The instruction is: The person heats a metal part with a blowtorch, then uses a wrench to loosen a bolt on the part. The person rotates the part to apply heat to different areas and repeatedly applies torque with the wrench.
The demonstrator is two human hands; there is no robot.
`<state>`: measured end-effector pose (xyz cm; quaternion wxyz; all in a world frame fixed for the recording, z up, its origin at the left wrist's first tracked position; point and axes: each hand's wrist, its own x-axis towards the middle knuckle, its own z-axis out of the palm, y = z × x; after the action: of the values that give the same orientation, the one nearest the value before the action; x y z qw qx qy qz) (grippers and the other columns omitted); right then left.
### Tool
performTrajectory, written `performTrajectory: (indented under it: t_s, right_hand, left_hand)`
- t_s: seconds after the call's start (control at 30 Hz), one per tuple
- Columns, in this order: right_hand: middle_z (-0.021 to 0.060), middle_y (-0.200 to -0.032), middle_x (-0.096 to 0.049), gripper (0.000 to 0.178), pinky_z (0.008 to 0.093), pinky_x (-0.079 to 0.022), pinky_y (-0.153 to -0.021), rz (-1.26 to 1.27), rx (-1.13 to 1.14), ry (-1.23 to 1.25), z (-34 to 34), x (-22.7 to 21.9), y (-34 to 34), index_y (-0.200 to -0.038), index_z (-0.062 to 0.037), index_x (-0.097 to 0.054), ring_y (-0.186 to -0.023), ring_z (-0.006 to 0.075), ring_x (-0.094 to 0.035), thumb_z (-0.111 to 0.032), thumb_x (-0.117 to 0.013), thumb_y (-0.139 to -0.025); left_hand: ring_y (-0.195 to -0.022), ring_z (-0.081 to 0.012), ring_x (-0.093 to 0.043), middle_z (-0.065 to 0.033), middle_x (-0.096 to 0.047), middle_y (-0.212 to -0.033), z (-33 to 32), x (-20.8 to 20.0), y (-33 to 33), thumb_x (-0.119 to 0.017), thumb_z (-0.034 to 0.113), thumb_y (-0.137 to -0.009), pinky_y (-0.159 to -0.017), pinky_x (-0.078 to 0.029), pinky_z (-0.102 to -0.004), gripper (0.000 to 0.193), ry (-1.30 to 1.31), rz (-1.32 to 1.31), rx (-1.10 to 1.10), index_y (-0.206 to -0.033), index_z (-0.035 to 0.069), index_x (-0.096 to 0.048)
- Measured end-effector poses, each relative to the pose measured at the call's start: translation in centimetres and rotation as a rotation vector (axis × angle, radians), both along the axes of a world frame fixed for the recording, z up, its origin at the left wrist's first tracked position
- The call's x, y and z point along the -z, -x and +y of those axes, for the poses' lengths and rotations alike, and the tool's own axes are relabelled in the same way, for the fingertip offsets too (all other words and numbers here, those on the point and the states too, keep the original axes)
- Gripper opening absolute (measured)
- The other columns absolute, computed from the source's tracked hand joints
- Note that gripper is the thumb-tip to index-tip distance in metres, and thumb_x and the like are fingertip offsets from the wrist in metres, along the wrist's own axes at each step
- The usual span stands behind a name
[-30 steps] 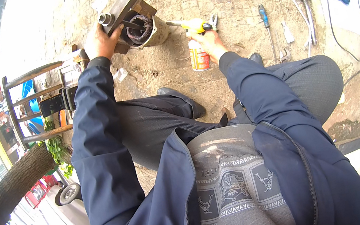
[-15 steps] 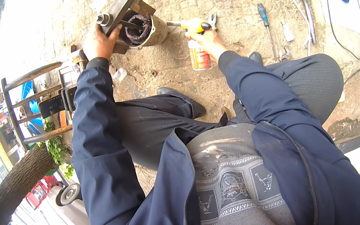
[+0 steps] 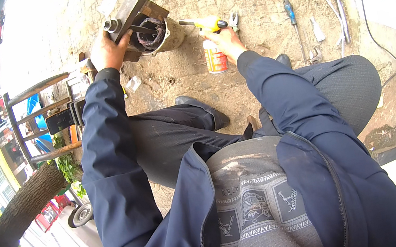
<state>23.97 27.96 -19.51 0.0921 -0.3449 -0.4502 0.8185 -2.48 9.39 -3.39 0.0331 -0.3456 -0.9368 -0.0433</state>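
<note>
Round casing (image 3: 174,35), pale, grimy, dark ring (image 3: 148,45) inside

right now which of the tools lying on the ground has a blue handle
The screwdriver, to the right of the right hand, lying between the pliers and the hammer. Only it is blue-handled; what shows of those two looks greyish.

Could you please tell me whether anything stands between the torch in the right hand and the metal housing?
Nothing visible does: the right hand holds the torch with its nozzle beside the metal housing; whether they touch is unclear. The left hand grips the dark metal bar opposite.
</note>
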Motion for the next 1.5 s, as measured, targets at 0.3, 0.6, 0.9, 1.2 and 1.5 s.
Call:
performTrajectory:
  t_s: [0.3, 0.6, 0.9, 1.2, 1.5]
  right_hand:
    - [0.0044, -0.102, -0.074, 0.033, 0.0341, -0.059, -0.081, 0.056, -0.008, 0.13, 0.2, -1.2, 0.0, -0.125, -0.003, -0.07, -0.089, 0.0142, -0.069, -0.019, -0.078, -0.097]
    - [0.0042, -0.104, -0.073, 0.031, 0.0343, -0.058, -0.08, 0.017, -0.059, 0.071, 0.3, -0.1, -0.3, -0.121, -0.0028, -0.072, -0.089, 0.0144, -0.068, -0.019, -0.079, -0.096]
    - [0.0053, -0.1, -0.073, 0.028, 0.0342, -0.058, -0.077, -0.038, -0.001, 0.025, 0.2, 1.9, 0.1, -0.113, -0.0025, -0.073, -0.088, 0.0146, -0.07, -0.019, -0.082, -0.092]
    - [0.0047, -0.098, -0.071, 0.029, 0.0348, -0.058, -0.076, -0.016, 0.03, 0.135, 0.5, 1.7, -0.6, -0.114, -0.0023, -0.072, -0.085, 0.0148, -0.068, -0.02, -0.081, -0.093]
    - [0.007, -0.108, -0.072, 0.035, 0.0351, -0.057, -0.083, 0.001, -0.004, 0.082, 0.3, 3.0, -0.4, -0.121, -0.0017, -0.072, -0.094, 0.0154, -0.068, -0.021, -0.081, -0.092]
  left_hand:
    - [-0.095, -0.0356, -0.076, -0.0209, -0.077, -0.106, -0.3, 0.4, 0.5, -0.081, 0.068, -0.085, -0.087, -0.059, -0.0424, 0.08, 0.112, 0.043, -0.033, -0.128, 0.002, -0.067]
    - [-0.095, -0.036, -0.076, -0.0207, -0.077, -0.108, -0.4, 0.7, 0.7, -0.08, 0.068, -0.085, -0.087, -0.059, -0.0423, 0.082, 0.083, 0.011, -0.044, -0.131, 0.002, -0.065]
    - [-0.096, -0.0372, -0.076, -0.0221, -0.077, -0.107, -0.2, 0.6, 0.5, -0.081, 0.068, -0.084, -0.087, -0.059, -0.0437, 0.078, 0.067, 0.026, -0.039, -0.126, 0.004, -0.069]
    - [-0.096, -0.0371, -0.076, -0.0194, -0.078, -0.105, -0.6, 1.2, 1.0, -0.083, 0.064, -0.082, -0.086, -0.06, -0.0452, 0.07, 0.035, 0.079, -0.023, -0.122, 0.007, -0.072]
    - [-0.096, -0.0376, -0.076, -0.0211, -0.077, -0.106, -2.0, 2.5, 3.4, -0.085, 0.06, -0.082, -0.086, -0.059, -0.045, 0.069, -0.021, -0.022, 0.046, -0.121, 0.004, -0.072]
